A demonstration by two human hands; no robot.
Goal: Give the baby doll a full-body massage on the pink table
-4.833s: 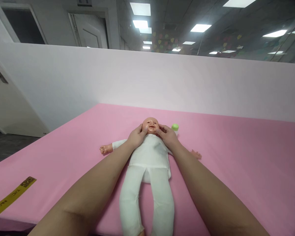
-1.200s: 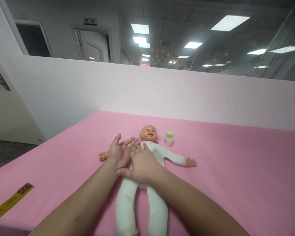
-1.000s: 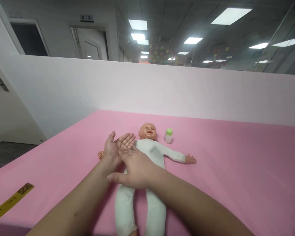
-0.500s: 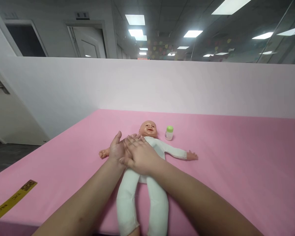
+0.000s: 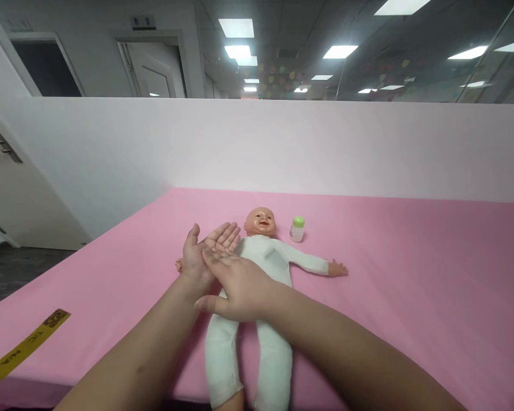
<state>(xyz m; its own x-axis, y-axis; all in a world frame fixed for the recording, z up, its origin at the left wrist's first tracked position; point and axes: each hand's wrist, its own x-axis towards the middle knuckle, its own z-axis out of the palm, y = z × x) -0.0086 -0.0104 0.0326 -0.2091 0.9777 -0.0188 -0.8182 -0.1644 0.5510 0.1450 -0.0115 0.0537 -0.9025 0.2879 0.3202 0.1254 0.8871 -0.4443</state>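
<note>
The doll (image 5: 270, 260) lies on its back on the pink table (image 5: 411, 262). The left hand (image 5: 197, 260), palm up, and right hand (image 5: 243, 288), laid palm down across it, hide its right arm and lower belly; contact with it I cannot tell. Both hands are flat, grasping nothing. The long axis runs away from the person, head far, feet near. A small bottle (image 5: 297, 230) stands beside the head.

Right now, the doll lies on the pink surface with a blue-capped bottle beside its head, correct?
Not quite: the cap is green, as the head view shows. The doll does lie on the pink surface, bottle beside its head.
</note>
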